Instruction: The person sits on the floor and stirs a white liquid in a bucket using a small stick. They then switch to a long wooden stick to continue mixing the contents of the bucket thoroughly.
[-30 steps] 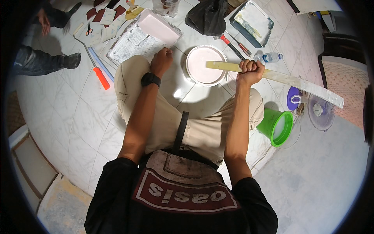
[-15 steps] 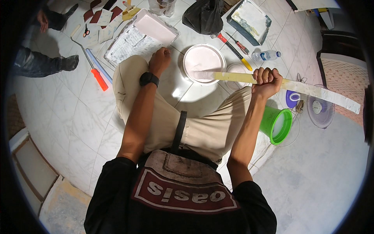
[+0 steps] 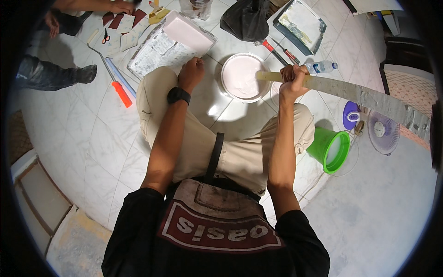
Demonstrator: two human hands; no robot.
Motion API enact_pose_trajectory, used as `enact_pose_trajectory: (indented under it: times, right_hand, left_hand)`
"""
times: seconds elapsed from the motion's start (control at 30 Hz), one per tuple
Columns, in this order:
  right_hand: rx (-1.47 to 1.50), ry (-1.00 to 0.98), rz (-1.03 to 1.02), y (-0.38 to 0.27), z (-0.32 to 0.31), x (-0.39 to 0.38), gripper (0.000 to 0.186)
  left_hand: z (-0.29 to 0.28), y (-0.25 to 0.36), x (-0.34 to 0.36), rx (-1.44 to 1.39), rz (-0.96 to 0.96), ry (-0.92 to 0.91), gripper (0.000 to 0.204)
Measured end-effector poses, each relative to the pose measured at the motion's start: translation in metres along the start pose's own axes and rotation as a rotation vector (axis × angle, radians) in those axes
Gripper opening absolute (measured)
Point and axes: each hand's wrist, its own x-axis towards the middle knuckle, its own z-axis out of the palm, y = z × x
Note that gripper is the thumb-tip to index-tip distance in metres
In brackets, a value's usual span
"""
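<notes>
A round bucket [image 3: 246, 101] of pale pink paint [image 3: 239, 73] stands on the tiles in front of me. My right hand [image 3: 294, 81] is wrapped round a long flat stick [image 3: 355, 91], just right of the bucket. The stick's yellowish end dips into the paint, hiding its tip; its long silvery-grey part extends to the right. Over my bent left knee, my left hand [image 3: 191, 74] is loosely closed with nothing seen in it. A paint tray [image 3: 140, 59], coated in pale paint, lies just beyond that hand.
A green bucket [image 3: 326, 148] and a purple fan [image 3: 384, 131] stand at the right. Beyond the paint lie a black bag [image 3: 244, 23], a second tray [image 3: 300, 27], hand tools and a water bottle [image 3: 322, 67]. An orange-handled roller frame [image 3: 122, 94] lies left, near another person's foot [image 3: 85, 74].
My right hand has moved left toward the paint bucket, and the stick has shifted with it. At the upper left, another person's hand has come in over the dark red sheets. My left hand stays put.
</notes>
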Motion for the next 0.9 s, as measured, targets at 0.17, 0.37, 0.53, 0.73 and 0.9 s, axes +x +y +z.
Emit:
enact_pose_trajectory:
  times: [0.17, 0.37, 0.53, 0.73, 0.9]
  right_hand:
    - [0.071, 0.177, 0.049, 0.016, 0.019, 0.017, 0.017]
    - [0.235, 0.121, 0.245, 0.022, -0.008, 0.016, 0.028]
    - [0.258, 0.073, 0.337, -0.017, -0.018, 0.014, 0.033]
    - [0.180, -0.069, 0.299, -0.065, -0.016, 0.020, 0.034]
    - [0.044, -0.027, 0.179, -0.043, -0.005, 0.006, 0.028]
  left_hand:
    - [-0.004, 0.002, 0.000, -0.015, -0.022, -0.020, 0.030]
    - [-0.002, 0.002, 0.000, -0.008, -0.025, -0.014, 0.030]
    - [-0.001, 0.001, 0.000, 0.013, -0.024, 0.001, 0.032]
    - [0.001, 0.001, 0.001, 0.006, -0.027, -0.003, 0.032]
    - [0.001, 0.001, 0.002, -0.016, -0.013, -0.022, 0.033]
